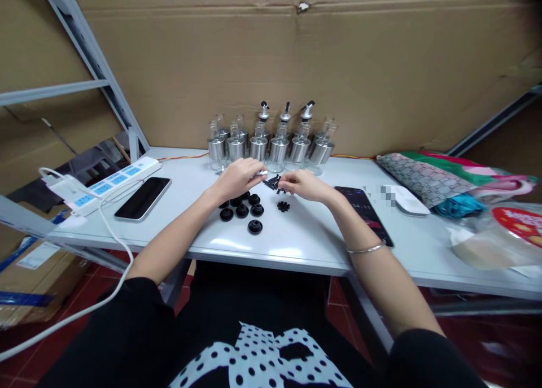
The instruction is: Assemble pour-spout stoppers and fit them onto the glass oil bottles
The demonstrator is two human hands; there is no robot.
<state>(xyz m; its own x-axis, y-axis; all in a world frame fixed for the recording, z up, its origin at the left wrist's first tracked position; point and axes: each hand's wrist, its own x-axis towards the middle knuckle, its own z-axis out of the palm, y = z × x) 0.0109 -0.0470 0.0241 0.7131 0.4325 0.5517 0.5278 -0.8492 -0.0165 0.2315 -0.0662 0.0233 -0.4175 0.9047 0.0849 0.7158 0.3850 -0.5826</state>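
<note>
My left hand [240, 179] is closed over a small whitish-silver piece [259, 174], mostly hidden by the fingers. My right hand [305, 186] has its fingertips pinched together beside a pile of small black pieces [271, 181]. Something dark shows at those fingertips, too small to name. Below the right hand lies a cluster of tiny black parts [283, 206]. Several black round stoppers [255, 226] with flanged rims lie in front of my left hand, some partly hidden by it. Behind both hands stand glass bottles with steel sleeves [279, 149], several in rows.
Three bottles at the back carry pourer spouts [285, 112]. On the left lie a phone [143, 199] and a power strip [114, 184] with a white cable. To the right are another phone [365, 214], a white device [406, 200], a patterned bag [417, 173] and a tape roll [486, 251].
</note>
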